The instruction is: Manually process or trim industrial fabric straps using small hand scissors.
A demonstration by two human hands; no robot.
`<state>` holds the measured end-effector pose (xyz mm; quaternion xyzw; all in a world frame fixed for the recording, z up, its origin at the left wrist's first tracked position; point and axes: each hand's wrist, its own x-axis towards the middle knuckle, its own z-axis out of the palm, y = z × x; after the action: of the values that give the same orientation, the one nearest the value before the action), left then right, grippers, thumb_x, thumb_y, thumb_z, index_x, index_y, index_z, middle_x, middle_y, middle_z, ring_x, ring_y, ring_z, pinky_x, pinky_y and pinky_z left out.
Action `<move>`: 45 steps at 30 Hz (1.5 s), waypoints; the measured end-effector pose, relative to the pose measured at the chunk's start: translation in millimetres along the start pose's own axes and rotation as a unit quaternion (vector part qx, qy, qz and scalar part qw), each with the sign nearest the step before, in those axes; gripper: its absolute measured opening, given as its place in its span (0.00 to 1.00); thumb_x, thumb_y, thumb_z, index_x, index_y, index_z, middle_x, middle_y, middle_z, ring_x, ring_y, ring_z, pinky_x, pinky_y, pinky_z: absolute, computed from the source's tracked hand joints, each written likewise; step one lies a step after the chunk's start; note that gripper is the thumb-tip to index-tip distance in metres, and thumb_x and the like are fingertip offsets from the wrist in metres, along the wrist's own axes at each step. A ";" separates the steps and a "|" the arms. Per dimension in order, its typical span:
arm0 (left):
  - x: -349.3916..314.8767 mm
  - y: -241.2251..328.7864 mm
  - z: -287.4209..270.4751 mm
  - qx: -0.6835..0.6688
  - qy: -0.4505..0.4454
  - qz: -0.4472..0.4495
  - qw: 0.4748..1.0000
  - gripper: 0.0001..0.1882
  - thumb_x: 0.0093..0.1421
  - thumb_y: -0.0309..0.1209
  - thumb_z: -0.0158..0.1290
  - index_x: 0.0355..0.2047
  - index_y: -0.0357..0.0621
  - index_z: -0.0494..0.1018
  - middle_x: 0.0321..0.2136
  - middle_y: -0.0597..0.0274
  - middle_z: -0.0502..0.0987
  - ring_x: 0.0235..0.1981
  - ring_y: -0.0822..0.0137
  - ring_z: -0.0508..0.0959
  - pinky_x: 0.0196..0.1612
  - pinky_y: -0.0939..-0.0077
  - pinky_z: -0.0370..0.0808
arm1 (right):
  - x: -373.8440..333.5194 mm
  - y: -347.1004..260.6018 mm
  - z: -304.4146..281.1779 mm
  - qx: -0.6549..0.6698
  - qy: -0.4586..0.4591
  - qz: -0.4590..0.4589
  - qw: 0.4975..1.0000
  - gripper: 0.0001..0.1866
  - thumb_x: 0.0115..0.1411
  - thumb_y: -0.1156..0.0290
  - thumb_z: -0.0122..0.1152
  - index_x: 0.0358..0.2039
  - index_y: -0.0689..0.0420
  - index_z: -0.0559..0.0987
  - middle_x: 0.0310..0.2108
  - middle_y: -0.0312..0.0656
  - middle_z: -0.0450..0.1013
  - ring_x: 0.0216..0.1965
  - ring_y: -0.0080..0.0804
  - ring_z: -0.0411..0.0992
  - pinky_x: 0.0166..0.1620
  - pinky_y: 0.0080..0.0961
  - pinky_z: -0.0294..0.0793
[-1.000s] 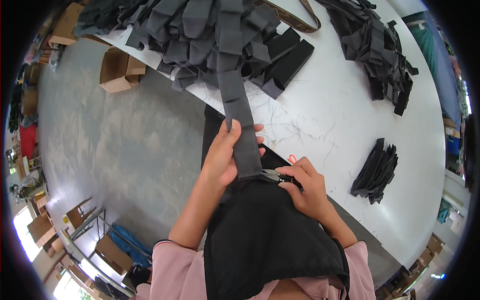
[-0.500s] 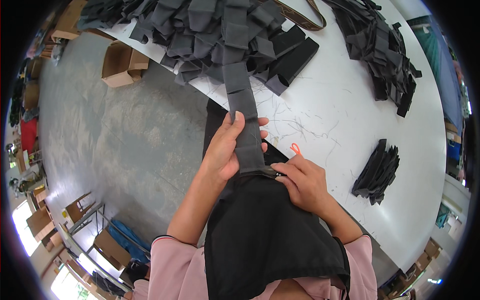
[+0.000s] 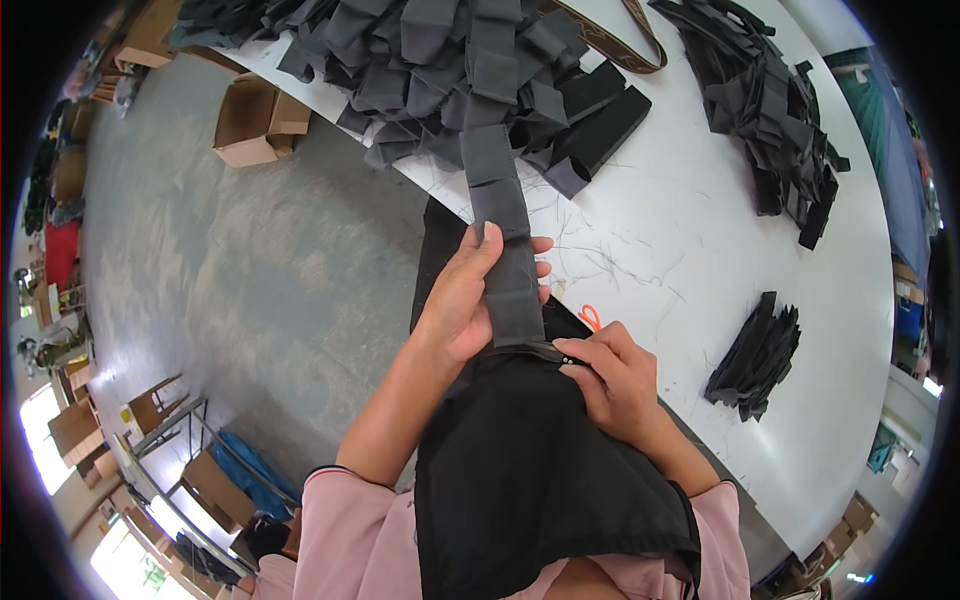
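Grey strip point(image 3: 514, 270) between clamped fingers of left hand point(image 3: 458, 305), snips point(image 3: 549, 352) (right hand point(image 3: 617, 378) tight around them) at its near end.

The scene is bright; windows point(image 3: 42, 445) around eight o'clock blow out, the white tabletop point(image 3: 785, 460) gleams toward four, and the fisheye edges curve into black.

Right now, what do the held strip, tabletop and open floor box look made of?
Strip: probably fabric, matte dark grey, creased crosswise.
Tabletop: maybe laminate, smooth white with a soft sheen; core not visible.
Floor box: likely cardboard, matte brown, with stiff folded flaps.
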<state>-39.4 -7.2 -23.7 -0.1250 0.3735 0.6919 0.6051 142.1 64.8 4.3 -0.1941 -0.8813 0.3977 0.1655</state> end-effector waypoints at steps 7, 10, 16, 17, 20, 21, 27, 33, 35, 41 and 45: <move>0.3 -3.5 1.4 -0.006 -0.011 0.006 1.000 0.17 0.66 0.43 0.39 0.48 0.46 0.59 0.44 0.51 0.72 0.37 0.63 0.76 0.38 0.62 0.78 | 6.6 -3.4 12.1 -0.029 -0.017 -0.043 0.999 0.16 0.42 0.77 0.66 0.35 0.56 0.77 0.25 0.37 0.65 0.20 0.32 0.67 0.22 0.25 0.65; 0.4 -4.4 1.3 -0.010 -0.010 0.006 1.000 0.17 0.66 0.43 0.40 0.49 0.46 0.59 0.44 0.51 0.72 0.37 0.63 0.76 0.38 0.62 0.78 | 7.3 -2.0 15.2 -0.027 -0.016 -0.045 0.998 0.16 0.42 0.76 0.66 0.35 0.56 0.77 0.25 0.37 0.65 0.20 0.31 0.67 0.22 0.25 0.65; -0.3 -4.3 1.2 -0.013 -0.008 0.010 1.000 0.17 0.66 0.43 0.40 0.49 0.45 0.59 0.44 0.50 0.71 0.37 0.62 0.76 0.38 0.61 0.79 | 7.1 -2.1 16.5 -0.037 -0.016 -0.051 0.998 0.15 0.42 0.75 0.66 0.34 0.56 0.77 0.25 0.37 0.65 0.20 0.31 0.67 0.22 0.25 0.64; -0.3 -4.3 0.8 -0.016 -0.007 0.008 1.000 0.17 0.66 0.43 0.40 0.49 0.45 0.59 0.44 0.50 0.71 0.37 0.62 0.76 0.38 0.61 0.79 | 6.8 -2.4 16.2 -0.052 -0.020 -0.056 0.997 0.15 0.43 0.75 0.66 0.34 0.55 0.77 0.25 0.37 0.65 0.20 0.31 0.67 0.22 0.25 0.65; -0.8 -2.9 -0.1 -0.019 -0.013 0.003 1.000 0.18 0.66 0.43 0.40 0.49 0.45 0.59 0.44 0.50 0.71 0.38 0.62 0.76 0.39 0.61 0.78 | 3.1 -3.5 12.9 -0.059 -0.005 -0.048 0.997 0.14 0.43 0.76 0.66 0.34 0.56 0.77 0.24 0.37 0.66 0.20 0.32 0.67 0.23 0.25 0.66; -1.5 -2.2 -0.4 -0.018 -0.018 0.000 1.000 0.18 0.66 0.43 0.40 0.49 0.45 0.59 0.45 0.51 0.71 0.38 0.62 0.76 0.39 0.61 0.78 | -0.3 -4.0 9.5 -0.061 -0.004 -0.048 0.997 0.14 0.43 0.76 0.66 0.34 0.56 0.77 0.24 0.37 0.66 0.20 0.32 0.67 0.23 0.25 0.66; -4.9 -3.5 2.6 0.029 -0.046 0.004 0.998 0.21 0.65 0.43 0.42 0.52 0.43 0.56 0.48 0.50 0.70 0.43 0.60 0.74 0.44 0.60 0.76 | 22.3 -11.2 -5.3 0.086 -0.013 0.092 0.992 0.25 0.45 0.80 0.66 0.46 0.56 0.72 0.25 0.38 0.62 0.24 0.29 0.64 0.30 0.19 0.68; -5.7 -4.3 -0.4 0.020 -0.055 0.025 0.998 0.23 0.65 0.43 0.42 0.54 0.43 0.55 0.50 0.49 0.69 0.44 0.60 0.74 0.44 0.60 0.77 | 34.6 11.6 4.5 0.229 -0.037 0.178 0.956 0.22 0.46 0.82 0.63 0.44 0.56 0.74 0.23 0.33 0.56 0.23 0.23 0.56 0.32 0.17 0.64; -6.2 -4.6 3.2 0.029 -0.048 0.025 0.998 0.23 0.66 0.44 0.40 0.54 0.42 0.57 0.48 0.50 0.70 0.44 0.59 0.74 0.45 0.61 0.76 | 36.8 5.3 5.7 0.220 -0.031 0.146 0.964 0.18 0.47 0.82 0.62 0.42 0.58 0.75 0.23 0.30 0.58 0.24 0.18 0.56 0.31 0.16 0.61; -1.9 -4.8 -15.2 -0.054 -0.027 -0.018 0.998 0.26 0.66 0.47 0.38 0.53 0.38 0.60 0.43 0.51 0.72 0.38 0.61 0.75 0.42 0.64 0.76 | 17.8 12.4 3.5 0.323 0.046 0.248 0.912 0.14 0.49 0.79 0.61 0.38 0.59 0.74 0.27 0.30 0.58 0.27 0.17 0.57 0.31 0.14 0.59; 1.5 -5.8 -15.4 -0.161 -0.069 -0.017 0.984 0.28 0.66 0.48 0.39 0.51 0.33 0.63 0.43 0.55 0.72 0.34 0.64 0.74 0.38 0.67 0.75 | -7.1 11.2 3.1 0.284 0.010 0.187 0.940 0.14 0.50 0.76 0.63 0.39 0.59 0.75 0.28 0.32 0.59 0.28 0.19 0.59 0.31 0.15 0.59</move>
<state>-38.7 -16.5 -37.4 -0.1790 0.2127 0.7397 0.6128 149.3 66.2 -7.2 -0.3044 -0.6777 0.6535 0.1448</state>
